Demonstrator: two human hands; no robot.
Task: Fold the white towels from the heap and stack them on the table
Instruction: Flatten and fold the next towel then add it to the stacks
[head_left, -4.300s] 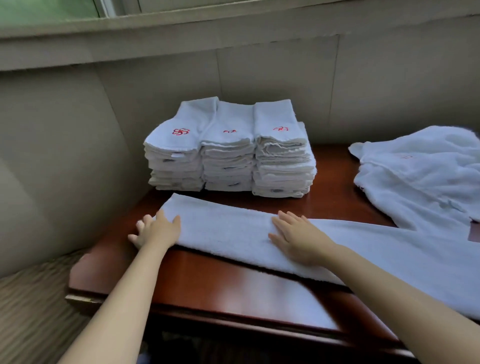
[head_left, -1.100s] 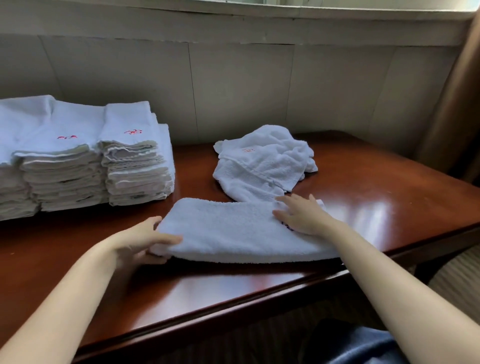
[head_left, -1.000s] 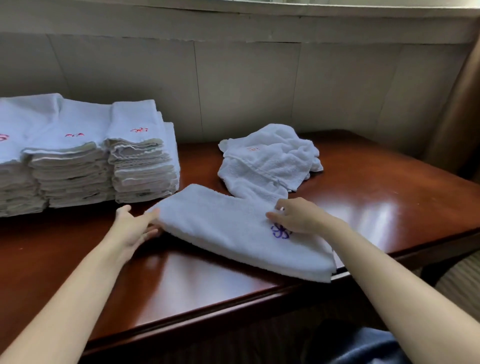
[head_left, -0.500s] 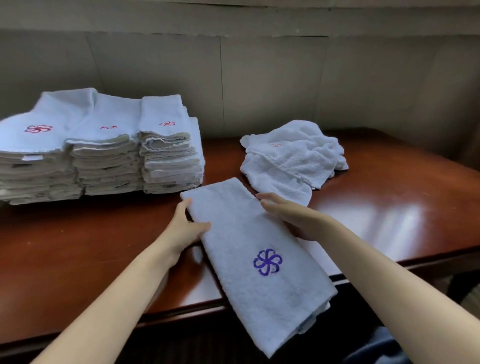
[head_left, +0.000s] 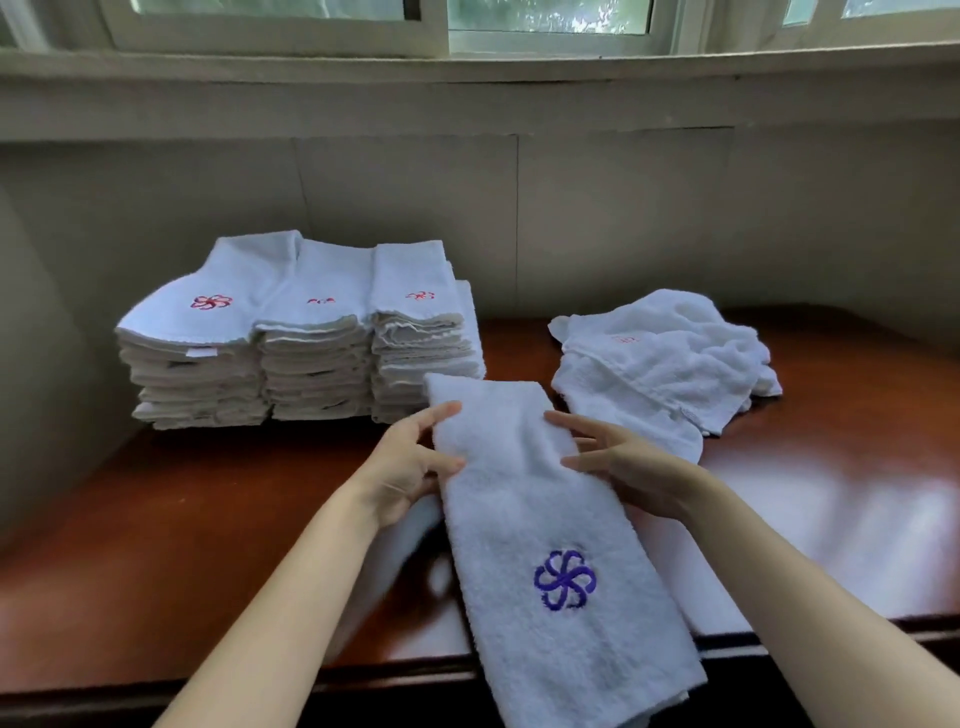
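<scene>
Brown counter (head_left: 182, 519) holds the towel (head_left: 524, 499). Both hands' fingers (head_left: 441, 413) pinch its sides mid-fold. Next, I think: fold its hanging end over.

Two bare forearms reach in from the bottom edge of the head view, one on each side. Neither arm shows a sleeve, cuff, watch, band or glove. The left hand (head_left: 410, 467) and the right hand (head_left: 628, 462) are bare too, with no rings showing, slender fingers and short, plain nails without visible polish.
</scene>
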